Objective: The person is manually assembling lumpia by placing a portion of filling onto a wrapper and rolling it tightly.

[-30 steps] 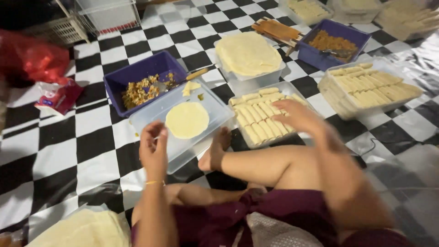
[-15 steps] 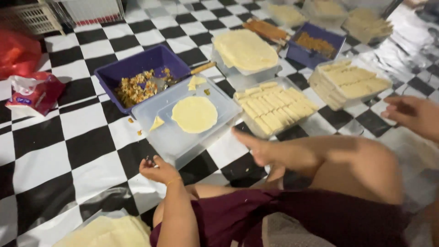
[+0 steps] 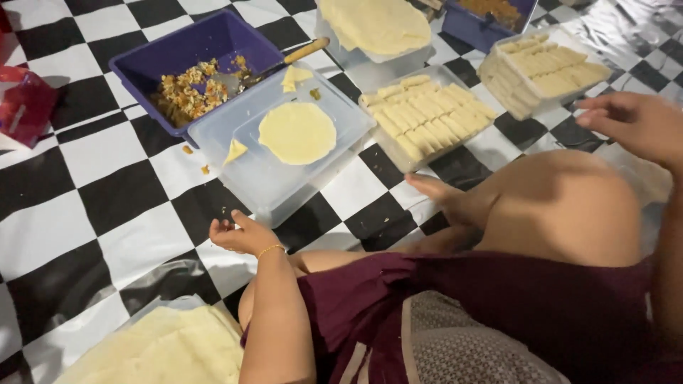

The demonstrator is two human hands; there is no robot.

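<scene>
I found one wrapper unfilled ahead of the left hand, which was loosely curled, empty. Right hand spread, empty. Rolls between them were done.

A round wrapper lies in the clear tray; the tub of filling sits behind-left of it, the tray of rolls right.
</scene>
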